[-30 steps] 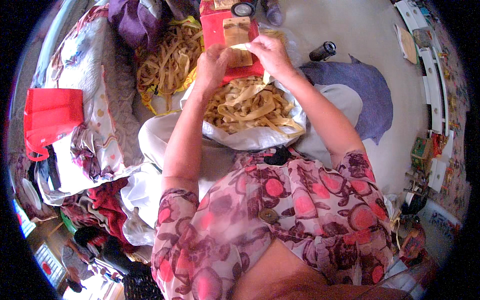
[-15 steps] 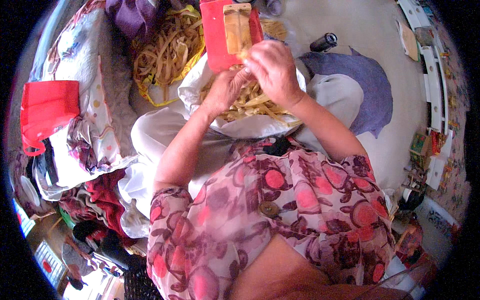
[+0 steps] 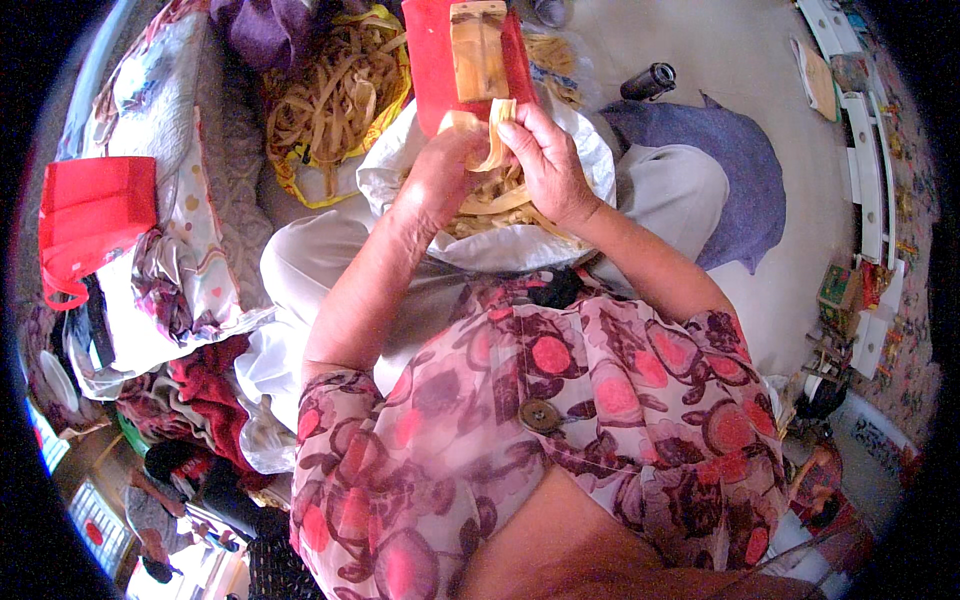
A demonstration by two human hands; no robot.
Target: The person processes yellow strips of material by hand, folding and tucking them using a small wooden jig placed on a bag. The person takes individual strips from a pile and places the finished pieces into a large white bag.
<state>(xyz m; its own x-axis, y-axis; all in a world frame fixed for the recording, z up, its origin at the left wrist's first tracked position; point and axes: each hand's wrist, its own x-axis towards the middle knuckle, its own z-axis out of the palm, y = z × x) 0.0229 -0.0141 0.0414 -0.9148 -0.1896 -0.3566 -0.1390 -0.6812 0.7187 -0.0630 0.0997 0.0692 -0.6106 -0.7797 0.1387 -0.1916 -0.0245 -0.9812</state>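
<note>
At twelve o'clock, a white bag (image 3: pixel 510 252) of loose strips (image 3: pixel 505 212); over it, the left hand (image 3: pixel 440 175) curled, grip unclear, and the right hand (image 3: pixel 553 165) pinching a pale strip (image 3: pixel 497 135); beyond, a wooden block (image 3: pixel 478 60) on a red board (image 3: pixel 430 60)

Pale strip (image 3: pixel 498 138) between hands (image 3: pixel 552 168)

The pale floor (image 3: pixel 745 60) carries a dark cylinder (image 3: pixel 647 83) and blue cloth (image 3: pixel 748 190).
</note>
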